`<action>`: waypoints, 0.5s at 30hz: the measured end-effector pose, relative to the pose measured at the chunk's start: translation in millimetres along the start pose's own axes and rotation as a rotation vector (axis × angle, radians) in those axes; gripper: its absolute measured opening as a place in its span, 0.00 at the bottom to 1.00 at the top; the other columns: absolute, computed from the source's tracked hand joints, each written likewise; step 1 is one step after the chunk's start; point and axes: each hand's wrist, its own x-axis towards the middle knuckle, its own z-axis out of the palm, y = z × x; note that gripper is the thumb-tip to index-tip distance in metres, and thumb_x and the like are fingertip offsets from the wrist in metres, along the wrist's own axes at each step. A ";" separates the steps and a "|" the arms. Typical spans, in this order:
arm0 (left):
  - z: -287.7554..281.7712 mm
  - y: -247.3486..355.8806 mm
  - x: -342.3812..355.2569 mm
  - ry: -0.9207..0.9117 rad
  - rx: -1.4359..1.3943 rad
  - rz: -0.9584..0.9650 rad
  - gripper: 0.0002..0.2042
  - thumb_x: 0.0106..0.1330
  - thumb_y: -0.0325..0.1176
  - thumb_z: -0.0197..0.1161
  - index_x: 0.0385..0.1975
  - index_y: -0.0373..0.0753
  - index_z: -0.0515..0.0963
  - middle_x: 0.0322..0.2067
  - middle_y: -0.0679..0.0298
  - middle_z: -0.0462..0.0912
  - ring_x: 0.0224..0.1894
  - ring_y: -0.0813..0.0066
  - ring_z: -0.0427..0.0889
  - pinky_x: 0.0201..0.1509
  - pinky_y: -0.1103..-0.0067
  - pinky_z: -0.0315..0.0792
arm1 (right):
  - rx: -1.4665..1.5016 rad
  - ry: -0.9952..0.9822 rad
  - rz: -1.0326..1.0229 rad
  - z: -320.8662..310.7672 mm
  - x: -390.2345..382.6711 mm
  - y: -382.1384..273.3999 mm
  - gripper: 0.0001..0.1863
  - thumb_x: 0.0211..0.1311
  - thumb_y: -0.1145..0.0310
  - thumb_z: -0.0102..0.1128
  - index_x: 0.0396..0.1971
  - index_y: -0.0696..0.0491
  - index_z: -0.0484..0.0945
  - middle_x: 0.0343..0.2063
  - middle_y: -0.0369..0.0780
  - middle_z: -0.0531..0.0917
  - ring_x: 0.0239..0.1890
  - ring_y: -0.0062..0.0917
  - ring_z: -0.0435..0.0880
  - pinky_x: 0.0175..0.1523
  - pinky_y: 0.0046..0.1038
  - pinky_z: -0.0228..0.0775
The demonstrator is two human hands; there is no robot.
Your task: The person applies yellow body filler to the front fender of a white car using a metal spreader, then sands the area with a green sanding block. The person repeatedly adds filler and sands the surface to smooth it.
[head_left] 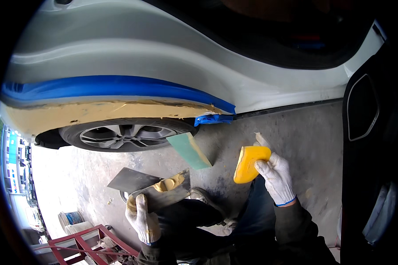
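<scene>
My left hand, in a stained white knit glove, grips a grey metal putty plate with a lump of tan body filler on it. A second dark flat plate shows just beyond, partly covered by the first. My right hand, gloved too, pinches a yellow plastic spreader with filler along its left edge. Between the hands and the wheel is a green flat sheet with filler on one edge; whether it rests on the floor I cannot tell. Both hands are apart from the car.
A pale car body spans the far side, its wheel arch coated in tan filler below blue masking tape. Under it sits the wheel. An open door stands right. A red metal frame and buckets are lower left.
</scene>
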 end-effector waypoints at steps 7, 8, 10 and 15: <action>10.7 35.3 -11.8 -0.166 0.003 -0.251 0.11 0.68 0.37 0.61 0.36 0.34 0.78 0.24 0.71 0.76 0.23 0.85 0.70 0.28 0.86 0.63 | -0.108 -0.098 -0.056 45.7 -10.0 -31.8 0.15 0.67 0.68 0.64 0.47 0.63 0.80 0.38 0.38 0.85 0.39 0.15 0.81 0.45 0.19 0.75; 10.6 35.0 -11.8 -0.206 -0.003 -0.252 0.10 0.68 0.36 0.60 0.36 0.34 0.78 0.25 0.72 0.75 0.25 0.86 0.69 0.30 0.86 0.64 | -0.024 -0.141 -0.064 55.4 -12.9 -37.1 0.15 0.67 0.69 0.63 0.48 0.63 0.80 0.38 0.38 0.85 0.39 0.15 0.81 0.45 0.19 0.75; 3.6 35.6 -10.5 -0.264 -0.063 -0.250 0.11 0.68 0.31 0.62 0.41 0.28 0.78 0.33 0.67 0.81 0.34 0.82 0.75 0.41 0.84 0.70 | -0.015 -0.301 -0.039 61.0 -15.7 -42.5 0.16 0.67 0.70 0.63 0.50 0.62 0.79 0.41 0.40 0.86 0.42 0.18 0.83 0.48 0.21 0.76; -10.9 42.8 -12.0 -0.171 -0.050 -0.213 0.09 0.70 0.30 0.61 0.40 0.29 0.79 0.33 0.68 0.82 0.34 0.84 0.76 0.42 0.85 0.70 | -0.214 -0.561 -0.023 75.9 -15.3 -62.1 0.16 0.67 0.70 0.62 0.51 0.63 0.79 0.42 0.43 0.86 0.43 0.22 0.84 0.52 0.24 0.77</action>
